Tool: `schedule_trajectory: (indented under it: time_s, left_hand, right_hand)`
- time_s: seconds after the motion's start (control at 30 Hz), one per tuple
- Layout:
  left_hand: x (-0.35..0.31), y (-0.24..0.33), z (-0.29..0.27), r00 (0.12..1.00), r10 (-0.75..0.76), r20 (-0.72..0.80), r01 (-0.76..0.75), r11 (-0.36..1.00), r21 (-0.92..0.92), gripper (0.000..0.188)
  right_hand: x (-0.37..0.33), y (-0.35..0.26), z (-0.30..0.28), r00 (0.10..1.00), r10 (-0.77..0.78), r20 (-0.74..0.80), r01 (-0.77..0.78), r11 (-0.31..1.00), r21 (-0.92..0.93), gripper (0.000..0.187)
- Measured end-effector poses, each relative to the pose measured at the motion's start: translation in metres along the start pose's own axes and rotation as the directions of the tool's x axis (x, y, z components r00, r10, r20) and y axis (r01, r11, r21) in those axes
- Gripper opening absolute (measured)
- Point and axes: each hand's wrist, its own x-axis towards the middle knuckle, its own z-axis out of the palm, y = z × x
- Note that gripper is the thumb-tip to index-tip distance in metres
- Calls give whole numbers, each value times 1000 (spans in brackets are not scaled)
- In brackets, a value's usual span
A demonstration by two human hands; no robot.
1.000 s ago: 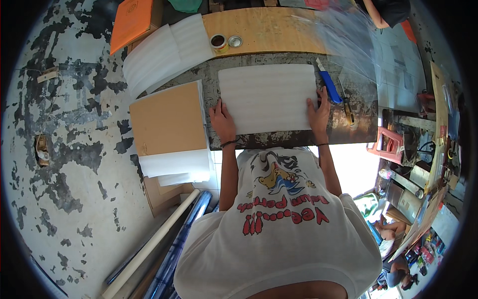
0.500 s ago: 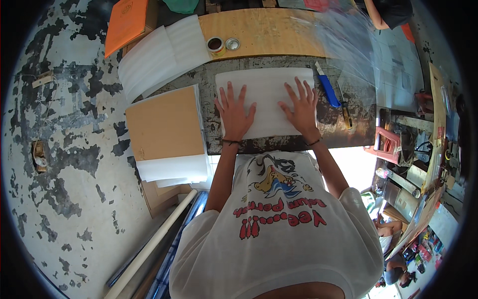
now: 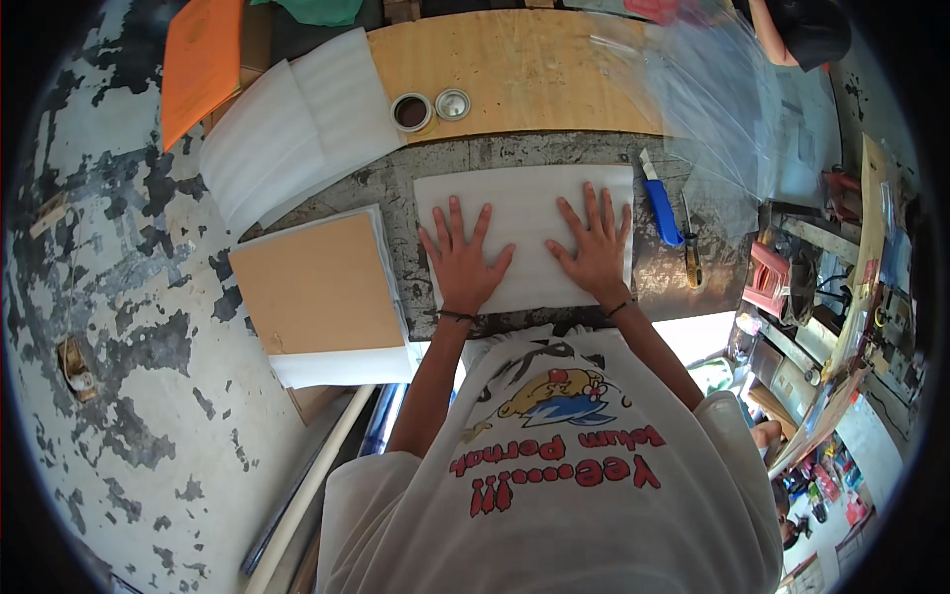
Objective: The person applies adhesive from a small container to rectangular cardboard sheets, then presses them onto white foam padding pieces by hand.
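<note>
A white sheet of thin foam (image 3: 522, 213) lies on the dark, worn tabletop in front of me. Both palms rest flat on it. My left hand (image 3: 468, 262) has its fingers spread near the sheet's left edge. My right hand (image 3: 597, 249), fingers also spread, presses near the right edge. Nothing is in either hand. To the right of the sheet lie a blue-handled cutter knife (image 3: 663, 210) with its blade out and a screwdriver (image 3: 693, 262) with a yellow and black handle.
Left of me, a brown board (image 3: 315, 282) sits on white sheets. More white foam (image 3: 297, 124) lies at the far left beside an orange box (image 3: 203, 69). An open can (image 3: 412, 114) and its lid (image 3: 453, 104) stand on a plywood board (image 3: 524, 69). Clear plastic film (image 3: 717, 99) covers the far right.
My view has shifted, so the table appears lower in the picture. Both hands stay flat on the foam sheet, with little other movement.
</note>
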Motion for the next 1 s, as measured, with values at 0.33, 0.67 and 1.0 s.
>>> schedule_trajectory:
  time_s: [0.33,0.67,1.0]
  left_hand:
    - [6,-3,7,993,-37,114,36,999,11,78]
    - [5,-4,9,994,-36,99,34,999,21,78]
    - [4,1,3,1000,-23,17,22,998,50,74]
  right_hand:
    - [11,7,8,997,58,48,-60,998,29,59]
    - [12,6,8,994,68,88,-70,997,20,58]
    - [7,5,1,999,37,5,-37,998,42,58]
